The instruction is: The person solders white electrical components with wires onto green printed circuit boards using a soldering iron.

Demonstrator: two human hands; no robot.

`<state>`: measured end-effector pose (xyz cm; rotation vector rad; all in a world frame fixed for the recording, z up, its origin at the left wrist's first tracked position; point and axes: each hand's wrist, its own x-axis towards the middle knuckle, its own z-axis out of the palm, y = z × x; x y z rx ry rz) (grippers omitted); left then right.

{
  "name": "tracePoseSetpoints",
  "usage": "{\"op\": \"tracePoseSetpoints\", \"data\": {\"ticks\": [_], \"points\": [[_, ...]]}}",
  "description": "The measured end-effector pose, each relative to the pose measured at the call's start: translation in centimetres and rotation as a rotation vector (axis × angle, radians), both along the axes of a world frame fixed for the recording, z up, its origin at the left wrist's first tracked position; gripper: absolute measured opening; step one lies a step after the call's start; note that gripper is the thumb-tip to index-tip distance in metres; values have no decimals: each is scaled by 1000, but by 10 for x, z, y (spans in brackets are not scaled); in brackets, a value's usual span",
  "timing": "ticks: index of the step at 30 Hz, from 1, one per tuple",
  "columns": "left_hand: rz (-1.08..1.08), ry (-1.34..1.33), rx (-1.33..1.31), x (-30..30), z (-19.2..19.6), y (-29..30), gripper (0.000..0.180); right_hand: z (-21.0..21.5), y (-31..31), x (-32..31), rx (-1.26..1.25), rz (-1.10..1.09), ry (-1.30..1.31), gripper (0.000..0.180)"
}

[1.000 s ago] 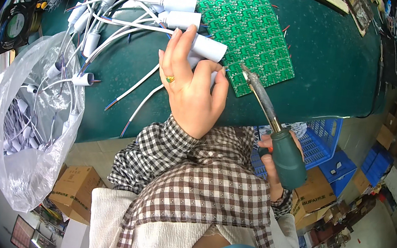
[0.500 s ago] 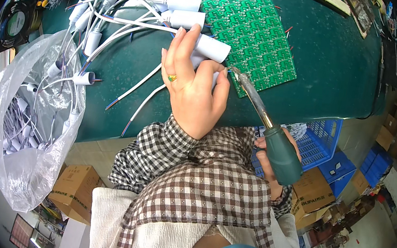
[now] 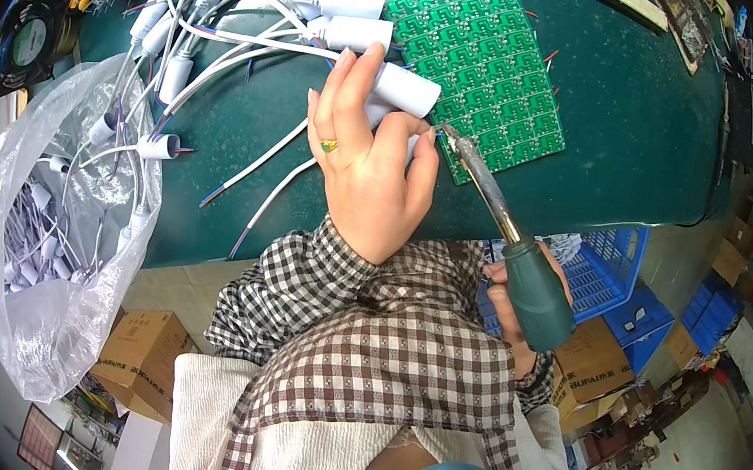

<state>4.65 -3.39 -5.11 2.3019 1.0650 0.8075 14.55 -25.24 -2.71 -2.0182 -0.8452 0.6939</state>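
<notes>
My left hand is closed in a pinch over a white cylindrical cap, mostly hidden behind the fingers, with a thin wire end at the thumb and forefinger. Another white cap lies against the outstretched fingers. In my right hand is a soldering iron with a dark green handle. Its tip meets the near left edge of a green circuit board panel, right beside my left fingertips. White cables with stripped red and blue ends trail from beneath my left hand.
More white caps with cables crowd the table's left side. A clear plastic bag of similar parts hangs at the left edge, near a black fan. Blue crates and cardboard boxes stand below the green table.
Hardly anything differs. The circuit board and the white caps by my left hand have shifted very slightly to the right, and the iron with them.
</notes>
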Motion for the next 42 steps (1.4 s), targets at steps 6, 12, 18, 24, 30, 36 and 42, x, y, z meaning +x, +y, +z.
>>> {"op": "tracePoseSetpoints", "data": {"ticks": [6,12,18,24,30,36,42], "points": [[1,2,1,0,1,0,10,3,-2,2,-55,38,-58,60],[2,-10,13,0,-2,1,10,2,0,0,-31,27,-53,61],[3,-6,15,-1,-1,1,10,1,-1,2,-43,27,-50,60],[11,-1,13,0,-1,0,10,4,1,1,-49,32,-56,59],[-2,29,10,0,0,1,10,5,5,-2,-28,11,-71,57],[-1,43,11,-1,5,2,9,10,7,-2,-64,53,-115,56],[-22,74,1,-1,7,2,9,5,-2,2,-2,53,-119,56]]}}
